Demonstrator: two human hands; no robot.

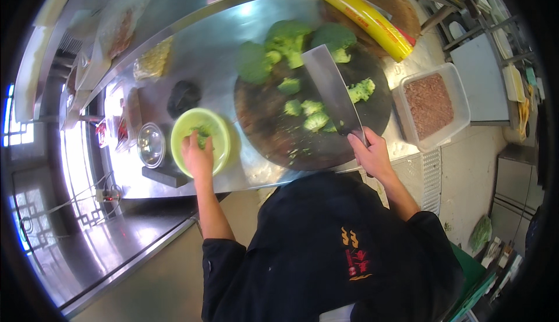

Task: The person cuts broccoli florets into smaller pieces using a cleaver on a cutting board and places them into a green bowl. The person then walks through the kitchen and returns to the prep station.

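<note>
My left hand [199, 156] reaches into a light green plastic bowl [224, 140], its fingers around or on some broccoli pieces [201, 133] inside; whether it grips them I cannot tell. In my right hand [372, 151] is the handle of a cleaver [330, 87], its broad blade pointing away over a round dark chopping block [266, 125]. Small broccoli florets [315, 122] and green crumbs lie on the block, left of the blade. At the block's far side are large broccoli heads [287, 38]. A cut broccoli piece [362, 90] lies right of the blade.
A clear tub of minced meat [429, 105] stands right of the block. A yellow roll [367, 24] lies on another round board behind. Left are a metal bowl [151, 145], a dark block [164, 177], a black crumpled thing [184, 98] and a bag of yellowish food [153, 59].
</note>
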